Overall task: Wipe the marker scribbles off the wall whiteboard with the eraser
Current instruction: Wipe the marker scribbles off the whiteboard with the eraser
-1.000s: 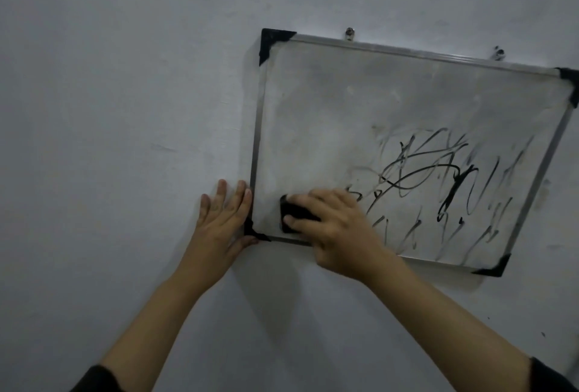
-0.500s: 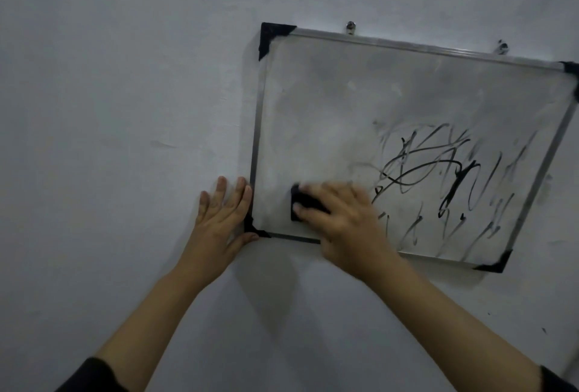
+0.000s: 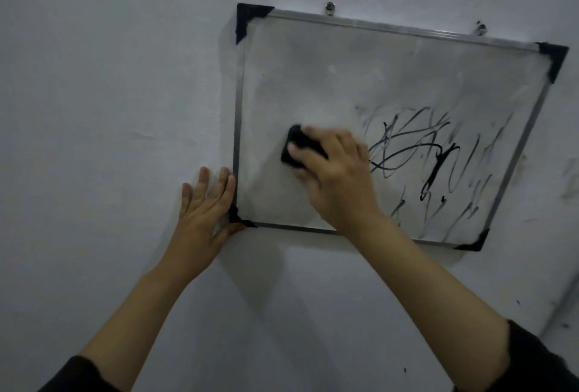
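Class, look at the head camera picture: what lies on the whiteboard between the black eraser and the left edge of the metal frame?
In the head view, only bare, smudgy grey board lies between the black eraser, gripped by the right hand, and the frame's left edge; no marker lines show there.

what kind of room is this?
Hard to tell; probably a plain indoor room. Only a bare grey painted wall shows, with a small metal-framed whiteboard hung from a screw hook.

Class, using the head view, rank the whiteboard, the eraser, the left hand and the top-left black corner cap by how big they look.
1. whiteboard
2. left hand
3. eraser, partly hidden under the right hand, and corner cap: too alike to rank.
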